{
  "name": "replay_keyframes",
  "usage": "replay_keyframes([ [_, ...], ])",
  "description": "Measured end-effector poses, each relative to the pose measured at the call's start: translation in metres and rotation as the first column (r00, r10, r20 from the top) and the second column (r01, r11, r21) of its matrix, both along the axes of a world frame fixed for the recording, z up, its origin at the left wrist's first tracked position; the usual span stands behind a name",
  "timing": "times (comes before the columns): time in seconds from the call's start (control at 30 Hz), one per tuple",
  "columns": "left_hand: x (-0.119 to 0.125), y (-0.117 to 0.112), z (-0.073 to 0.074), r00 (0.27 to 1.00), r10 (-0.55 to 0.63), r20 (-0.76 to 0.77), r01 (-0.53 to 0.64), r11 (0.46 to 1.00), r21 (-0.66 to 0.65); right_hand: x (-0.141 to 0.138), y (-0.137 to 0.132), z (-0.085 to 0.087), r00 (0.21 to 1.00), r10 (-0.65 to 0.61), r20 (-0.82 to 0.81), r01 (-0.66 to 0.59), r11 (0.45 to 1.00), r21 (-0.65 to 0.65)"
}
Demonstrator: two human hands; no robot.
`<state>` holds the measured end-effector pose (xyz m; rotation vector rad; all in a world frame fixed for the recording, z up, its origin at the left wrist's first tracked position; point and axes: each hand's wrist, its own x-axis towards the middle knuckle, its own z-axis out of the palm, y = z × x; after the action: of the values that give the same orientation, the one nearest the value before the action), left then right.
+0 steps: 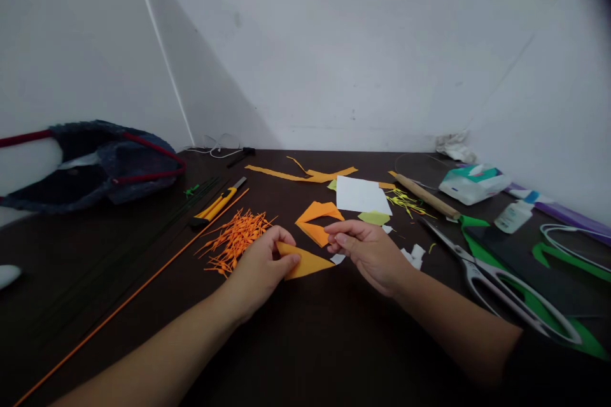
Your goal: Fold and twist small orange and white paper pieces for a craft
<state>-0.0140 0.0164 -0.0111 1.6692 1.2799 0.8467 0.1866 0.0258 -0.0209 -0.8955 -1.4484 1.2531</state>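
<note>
Item: one yellow-orange, pointed piece of thin sheet, apparently paper or crepe [310, 265], flat-edged, tapering to a tip at the right.
Location: just above or on the dark brown desk [305, 343], centre, between the hands; contact with the desk cannot be told.
Left hand [258, 267]: grasping the piece's broad end, thumb on top.
Right hand [370, 251]: fingers curled, thumb and forefinger brought near each other beyond the tip; whether anything thin is pinched there cannot be told.
Handling (judged): very light, pliable, not slippery; liable to crease or tear, weakest at the tip.
Hold: a soft pinch at the broad end suits; steady the tip lightly, without pulling.
Edges: two long sides converge at the tip, near a small white scrap [338, 259].
Limits: left, a heap of thin orange stems with thickened ends [238, 238], just beside the left hand; beyond, a folded bright-orange paper piece [321, 210] and a white rectangular sheet [363, 196]; right, grey-handled metal scissors [470, 261], beside the right forearm.
Room: widest toward the person, over the desk surface between the forearms.
</note>
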Motion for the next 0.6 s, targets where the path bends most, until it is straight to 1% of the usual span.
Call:
replay_keyframes([
  [0.07, 0.001, 0.0, -0.002, 0.999, -0.015, 0.051, 0.017, 0.999, -0.037, 0.006, 0.004, 0.002, 0.995, -0.016, 0.094, 0.015, 1.0, 0.016],
  [0.13, 0.001, -0.001, -0.004, 0.999, -0.048, 0.022, 0.049, 0.998, -0.036, 0.016, 0.009, 0.006, 0.983, -0.04, 0.181, 0.033, 0.999, 0.038],
  [0.2, 0.002, -0.003, -0.003, 0.994, -0.065, -0.083, 0.067, 0.998, 0.018, 0.027, 0.014, 0.01, 0.961, -0.078, 0.266, 0.063, 0.996, 0.067],
  [0.3, 0.005, -0.008, 0.0, 0.956, -0.077, -0.284, 0.128, 0.978, 0.165, 0.044, 0.016, 0.017, 0.902, -0.122, 0.415, 0.083, 0.99, 0.113],
  [0.37, 0.007, -0.012, 0.002, 0.925, -0.091, -0.369, 0.181, 0.959, 0.218, 0.052, 0.015, 0.02, 0.843, -0.121, 0.524, 0.05, 0.988, 0.149],
  [0.47, 0.009, -0.014, 0.001, 0.898, -0.105, -0.427, 0.215, 0.952, 0.219, 0.057, 0.013, 0.022, 0.728, -0.105, 0.677, -0.05, 0.977, 0.206],
  [0.6, 0.007, -0.011, -0.003, 0.839, -0.125, -0.529, 0.281, 0.933, 0.225, 0.056, 0.013, 0.022, 0.53, -0.115, 0.84, -0.229, 0.934, 0.272],
])
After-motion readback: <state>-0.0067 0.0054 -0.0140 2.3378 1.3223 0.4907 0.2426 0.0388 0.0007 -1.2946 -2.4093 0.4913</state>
